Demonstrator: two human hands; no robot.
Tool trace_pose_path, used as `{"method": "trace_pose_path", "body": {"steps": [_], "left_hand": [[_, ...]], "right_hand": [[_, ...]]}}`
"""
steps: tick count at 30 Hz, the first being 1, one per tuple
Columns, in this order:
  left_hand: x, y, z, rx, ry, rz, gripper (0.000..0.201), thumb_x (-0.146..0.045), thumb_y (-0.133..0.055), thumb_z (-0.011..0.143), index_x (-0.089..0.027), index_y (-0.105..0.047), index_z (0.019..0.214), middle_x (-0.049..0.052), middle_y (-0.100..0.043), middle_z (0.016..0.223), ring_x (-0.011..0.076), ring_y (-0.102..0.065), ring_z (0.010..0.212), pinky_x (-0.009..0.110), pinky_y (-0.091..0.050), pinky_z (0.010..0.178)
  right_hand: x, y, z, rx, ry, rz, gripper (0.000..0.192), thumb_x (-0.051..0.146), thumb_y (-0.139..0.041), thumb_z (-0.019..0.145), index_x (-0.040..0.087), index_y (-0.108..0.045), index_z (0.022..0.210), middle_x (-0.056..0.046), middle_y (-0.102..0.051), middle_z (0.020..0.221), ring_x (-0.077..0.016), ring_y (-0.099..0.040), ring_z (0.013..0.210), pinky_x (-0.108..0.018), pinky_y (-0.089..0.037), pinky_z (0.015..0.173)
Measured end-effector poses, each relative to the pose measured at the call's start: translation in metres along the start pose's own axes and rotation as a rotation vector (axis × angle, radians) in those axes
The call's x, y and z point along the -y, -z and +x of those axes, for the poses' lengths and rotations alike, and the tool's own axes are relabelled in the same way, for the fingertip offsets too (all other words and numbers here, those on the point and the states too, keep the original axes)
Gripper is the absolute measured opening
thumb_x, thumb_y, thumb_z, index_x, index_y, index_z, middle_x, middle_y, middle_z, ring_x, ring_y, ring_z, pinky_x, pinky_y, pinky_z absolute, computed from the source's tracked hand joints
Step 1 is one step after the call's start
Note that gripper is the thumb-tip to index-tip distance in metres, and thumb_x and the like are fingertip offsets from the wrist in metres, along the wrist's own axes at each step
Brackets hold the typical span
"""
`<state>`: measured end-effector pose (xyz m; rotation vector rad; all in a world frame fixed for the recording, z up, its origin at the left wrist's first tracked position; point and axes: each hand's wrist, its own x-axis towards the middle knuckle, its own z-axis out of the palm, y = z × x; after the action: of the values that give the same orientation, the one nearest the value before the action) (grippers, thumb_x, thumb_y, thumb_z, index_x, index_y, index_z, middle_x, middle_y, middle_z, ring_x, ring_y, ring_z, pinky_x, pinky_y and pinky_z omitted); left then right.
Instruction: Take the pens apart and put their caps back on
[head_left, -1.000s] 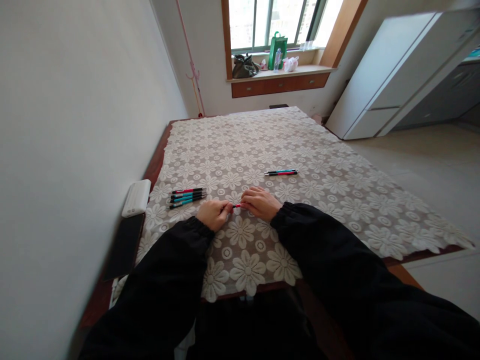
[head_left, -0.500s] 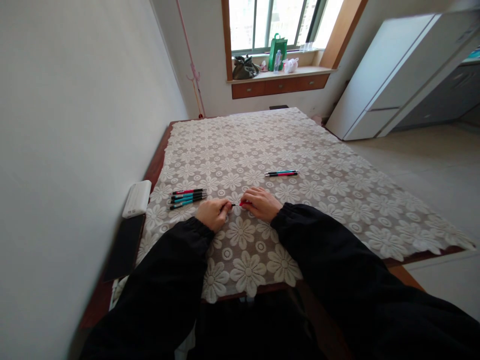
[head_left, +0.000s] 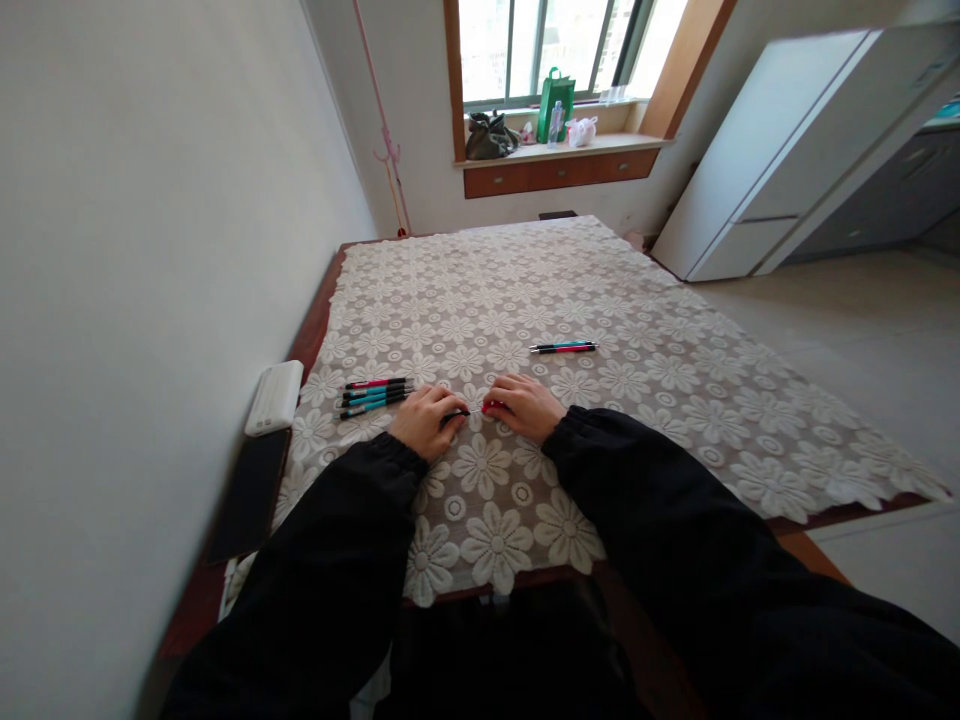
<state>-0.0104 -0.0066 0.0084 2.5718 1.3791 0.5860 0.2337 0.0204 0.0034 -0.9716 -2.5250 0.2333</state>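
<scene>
While both forearms in black sleeves rest on the table, the left hand [head_left: 424, 421] pinches the dark end of a pen [head_left: 475, 409] and the right hand [head_left: 527, 405] pinches its red end. Hands sit close together, almost touching, fingers closed on the pen from both sides. Only a short stretch of the pen shows between them, dark on the left and red on the right; whether it is one piece or pulled into two parts cannot be told. The pen lies low over the lace tablecloth [head_left: 600, 420], near the front edge of the table and just ahead of the person's body.

Left of the left hand, near it, a row of four pens [head_left: 375, 395] lies side by side on the cloth, one red-and-black on the far side, the others teal-and-black. Beyond the right hand, farther up the cloth, two more pens [head_left: 562, 347] lie together, one teal and one red.

At the left table edge, by the wall, a white power bank [head_left: 274, 397] lies off the cloth, and a dark phone [head_left: 249, 492] lies just in front of it, nearer the person. Far end: a windowsill [head_left: 559, 148] with a green bag [head_left: 555, 103], a dark bag [head_left: 489, 135] and a bottle [head_left: 555, 122]. A white cabinet [head_left: 795, 140] stands at the right.
</scene>
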Motion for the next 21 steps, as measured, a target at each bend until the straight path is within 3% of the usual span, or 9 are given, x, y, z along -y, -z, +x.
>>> {"method": "trace_pose_path", "body": {"steps": [7,15,21], "left_hand": [[-0.0013,0.0014,0.0016,-0.005,0.066,0.0,0.014,-0.017,-0.061,0.085,-0.02,-0.065,0.098,0.007,-0.07,0.101,0.0277,-0.061,0.103,0.044,-0.05,0.091],[0.001,0.0016,0.0006,0.0,0.031,-0.025,0.032,-0.013,-0.048,0.091,-0.025,-0.071,0.11,0.005,-0.07,0.104,0.0246,-0.06,0.103,0.04,-0.05,0.095],[0.0052,0.0017,0.0005,-0.101,0.195,0.026,0.024,-0.014,-0.051,0.089,-0.023,-0.072,0.097,0.006,-0.072,0.101,0.0259,-0.063,0.102,0.04,-0.051,0.092]], "right_hand": [[-0.0038,-0.0011,-0.0007,-0.013,-0.019,0.013,0.009,0.028,-0.064,0.098,0.022,-0.071,0.097,-0.005,-0.067,0.097,-0.0208,-0.058,0.095,-0.033,-0.041,0.084],[-0.0031,0.0004,-0.0006,0.003,-0.025,0.016,0.012,0.024,-0.061,0.099,0.023,-0.072,0.102,-0.006,-0.068,0.099,-0.0214,-0.058,0.096,-0.034,-0.042,0.086],[-0.0006,0.0031,-0.0001,0.011,-0.096,-0.007,0.01,0.024,-0.061,0.098,0.022,-0.071,0.099,-0.006,-0.069,0.102,-0.0227,-0.058,0.099,-0.036,-0.042,0.087]]}}
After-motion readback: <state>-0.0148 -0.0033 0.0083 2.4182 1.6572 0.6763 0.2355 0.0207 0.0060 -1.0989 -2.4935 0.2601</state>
